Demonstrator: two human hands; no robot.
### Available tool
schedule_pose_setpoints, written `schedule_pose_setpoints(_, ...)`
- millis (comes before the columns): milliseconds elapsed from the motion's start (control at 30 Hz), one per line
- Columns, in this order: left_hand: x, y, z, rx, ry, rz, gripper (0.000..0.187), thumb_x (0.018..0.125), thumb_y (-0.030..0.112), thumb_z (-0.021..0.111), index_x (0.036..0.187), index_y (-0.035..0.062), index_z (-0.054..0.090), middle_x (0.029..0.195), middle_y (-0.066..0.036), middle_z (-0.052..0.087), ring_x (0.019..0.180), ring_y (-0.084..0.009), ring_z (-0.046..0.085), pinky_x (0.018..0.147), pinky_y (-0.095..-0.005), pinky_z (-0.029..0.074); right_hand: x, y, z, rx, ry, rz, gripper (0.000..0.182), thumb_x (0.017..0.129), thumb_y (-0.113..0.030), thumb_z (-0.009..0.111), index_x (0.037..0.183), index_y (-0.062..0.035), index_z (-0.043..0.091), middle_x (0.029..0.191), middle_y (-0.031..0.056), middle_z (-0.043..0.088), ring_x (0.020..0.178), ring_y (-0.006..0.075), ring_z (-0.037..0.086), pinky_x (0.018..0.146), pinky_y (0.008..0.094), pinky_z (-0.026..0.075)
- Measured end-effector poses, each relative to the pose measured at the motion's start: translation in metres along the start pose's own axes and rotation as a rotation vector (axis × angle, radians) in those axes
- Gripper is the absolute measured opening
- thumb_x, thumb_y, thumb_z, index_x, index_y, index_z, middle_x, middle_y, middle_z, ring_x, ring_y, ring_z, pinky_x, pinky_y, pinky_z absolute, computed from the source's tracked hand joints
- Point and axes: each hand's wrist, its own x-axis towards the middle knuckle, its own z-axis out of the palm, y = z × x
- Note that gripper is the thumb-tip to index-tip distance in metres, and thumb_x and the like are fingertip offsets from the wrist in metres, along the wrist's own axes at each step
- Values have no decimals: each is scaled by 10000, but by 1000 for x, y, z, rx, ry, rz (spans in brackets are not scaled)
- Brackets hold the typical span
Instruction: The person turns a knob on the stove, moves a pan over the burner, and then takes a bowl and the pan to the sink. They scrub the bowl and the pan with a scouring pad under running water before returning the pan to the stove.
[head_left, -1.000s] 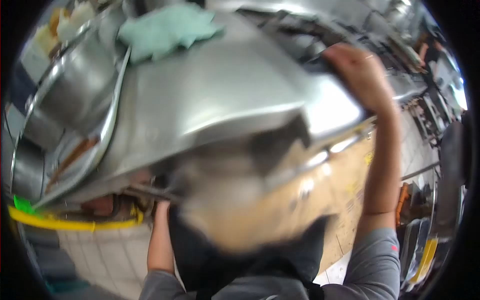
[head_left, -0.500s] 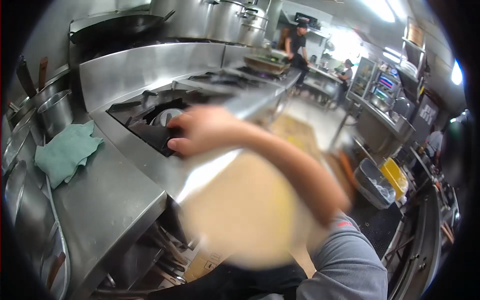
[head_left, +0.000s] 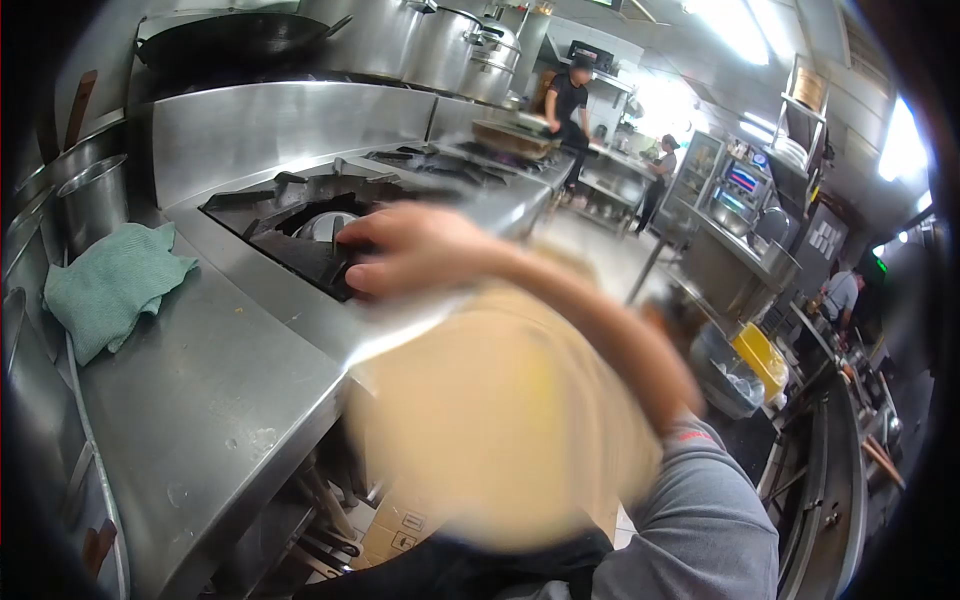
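From the right, my grey-sleeved arm reaches across to the stove. My right hand (head_left: 415,250) is at the near burner, thumb and fingers closed around a dark raised part of the black burner grate (head_left: 275,240). A round metal burner cap (head_left: 328,227) sits inside the grate, just beyond my fingertips. My left hand is not in view. A large, blurred tan round shape (head_left: 480,420) fills the lower middle; what it is cannot be made out.
A green cloth (head_left: 115,285) lies on the steel counter (head_left: 215,390) at left. A wok (head_left: 235,40) and tall pots (head_left: 440,45) stand behind the stove. Three other people are farther back, one in black (head_left: 568,100). Bins (head_left: 730,375) stand at right.
The view has shifted slightly, moving the cloth and stove leftward in the frame. My right hand remains at the same burner grate. More of the tan shape shows.
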Motion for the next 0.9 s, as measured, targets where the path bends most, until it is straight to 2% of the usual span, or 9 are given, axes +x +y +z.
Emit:
schedule_pose_setpoints(267, 1, -2, 2, 12, -20, 28, 194, 932, 179, 579, 1060, 35, 555, 898, -61, 570, 816, -221, 554, 724, -360, 428, -2, 3, 1, 31, 27, 5, 491, 929, -448, 587, 1213, -50, 638, 1147, 191, 649, 1121, 362, 601, 956, 446, 479)
schedule_pose_setpoints(333, 3, -2, 3, 17, -23, 38, 200, 933, 178, 578, 1068, 33, 553, 907, -63, 571, 824, -224, 554, 731, -362, 428, -3, 6, 3, 62, 71, -46, 482, 929, -440, 592, 1208, -50, 643, 1139, 189, 652, 1109, 362, 607, 950, 444, 483)
schedule_pose_setpoints(900, 19, -7, 13, 25, -59, 80, 254, 942, 170, 571, 1142, 19, 537, 981, -78, 580, 893, -246, 553, 795, -371, 427, -4, 2, -2, 107, 53, -20, 481, 930, -425, 594, 1219, -43, 645, 1159, 187, 660, 1117, 355, 618, 970, 431, 479)
